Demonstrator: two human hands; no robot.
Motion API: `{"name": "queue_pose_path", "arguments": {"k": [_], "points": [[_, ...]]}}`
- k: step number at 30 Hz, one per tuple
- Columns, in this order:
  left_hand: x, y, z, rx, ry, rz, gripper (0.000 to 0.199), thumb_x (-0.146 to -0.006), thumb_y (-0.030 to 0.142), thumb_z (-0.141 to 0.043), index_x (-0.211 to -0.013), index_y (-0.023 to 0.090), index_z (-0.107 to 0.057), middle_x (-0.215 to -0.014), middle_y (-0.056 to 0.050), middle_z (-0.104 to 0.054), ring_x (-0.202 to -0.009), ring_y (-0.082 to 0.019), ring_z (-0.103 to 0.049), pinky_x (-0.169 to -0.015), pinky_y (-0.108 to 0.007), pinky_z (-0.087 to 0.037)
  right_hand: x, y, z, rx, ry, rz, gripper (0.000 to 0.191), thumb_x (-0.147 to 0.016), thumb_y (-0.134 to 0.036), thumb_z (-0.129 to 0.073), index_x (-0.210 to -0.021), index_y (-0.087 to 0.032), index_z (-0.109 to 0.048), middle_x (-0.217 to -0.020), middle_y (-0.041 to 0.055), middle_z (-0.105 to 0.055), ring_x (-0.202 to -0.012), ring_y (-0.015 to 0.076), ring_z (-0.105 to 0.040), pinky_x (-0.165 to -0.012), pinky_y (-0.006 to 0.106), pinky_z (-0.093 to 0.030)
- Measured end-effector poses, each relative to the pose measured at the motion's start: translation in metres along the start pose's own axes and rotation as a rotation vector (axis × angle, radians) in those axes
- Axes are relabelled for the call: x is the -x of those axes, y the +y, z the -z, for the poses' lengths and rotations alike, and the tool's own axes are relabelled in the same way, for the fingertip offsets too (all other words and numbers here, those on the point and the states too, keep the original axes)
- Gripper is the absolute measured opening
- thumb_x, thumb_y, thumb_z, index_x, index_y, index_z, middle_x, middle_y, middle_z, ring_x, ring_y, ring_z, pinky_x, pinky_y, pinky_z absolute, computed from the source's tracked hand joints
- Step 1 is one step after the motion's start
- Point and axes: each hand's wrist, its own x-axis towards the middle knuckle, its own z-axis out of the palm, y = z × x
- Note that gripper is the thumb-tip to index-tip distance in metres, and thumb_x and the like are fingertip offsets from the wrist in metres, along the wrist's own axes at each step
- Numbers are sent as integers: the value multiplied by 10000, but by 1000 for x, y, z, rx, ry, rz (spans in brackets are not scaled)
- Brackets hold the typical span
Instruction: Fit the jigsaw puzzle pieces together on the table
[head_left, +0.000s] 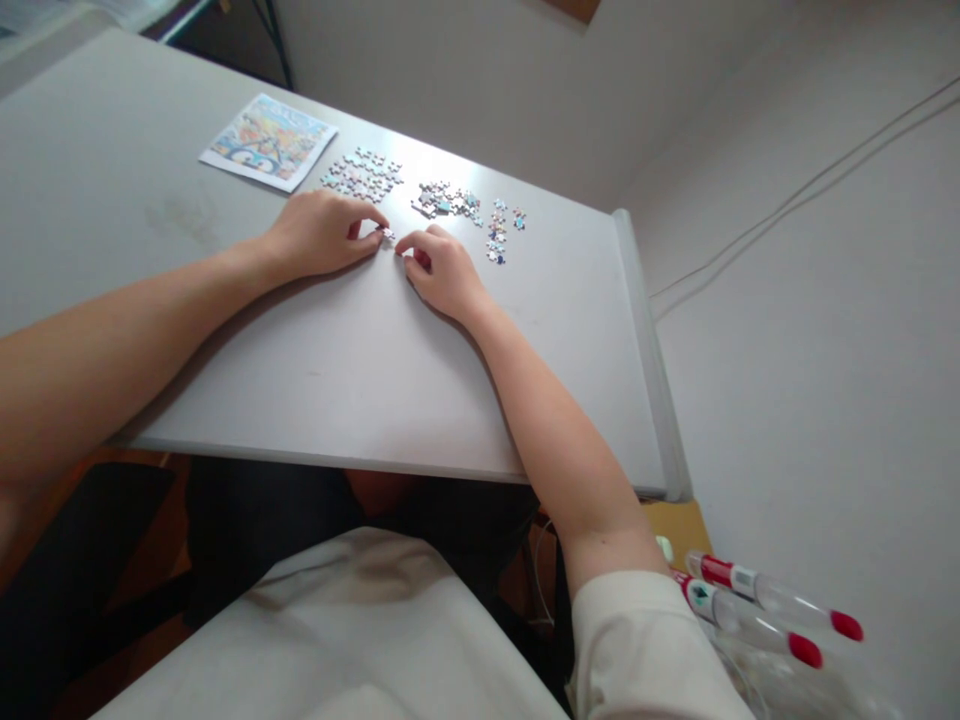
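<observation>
My left hand (326, 232) pinches a small jigsaw piece (388, 234) between thumb and forefinger, just above the table. Close on its right, my right hand (442, 270) has its fingers curled together, the fingertips near that piece; whether anything is in them is too small to see. Beyond my left hand lies a spread of loose jigsaw pieces (364, 175). A denser pile of pieces (444, 200) sits behind my right hand. To the right of the pile, several pieces form a narrow column (496, 235), with a small cluster (519, 218) beside it.
A colourful printed picture sheet (270, 140) lies at the far left of the grey table (360, 370). The table's raised right edge (652, 370) runs near a white wall. Clear plastic bottles with red caps (772, 600) are below the table at the right.
</observation>
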Motion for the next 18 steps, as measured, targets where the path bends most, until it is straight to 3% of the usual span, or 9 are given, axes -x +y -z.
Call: {"name": "queue_pose_path", "arguments": {"k": [18], "points": [[0,-1,0,5,21,-39,394,-889,429,-458,-1162,258,-685,-757,0,-625,-693,-149,-493,-641,-278,-294,1,-5,3,34,-29,-12,256,-899,-173,-432,-1041,-177,-645,-891,38,-533,-848,152,-530,-855,315,-435]]}}
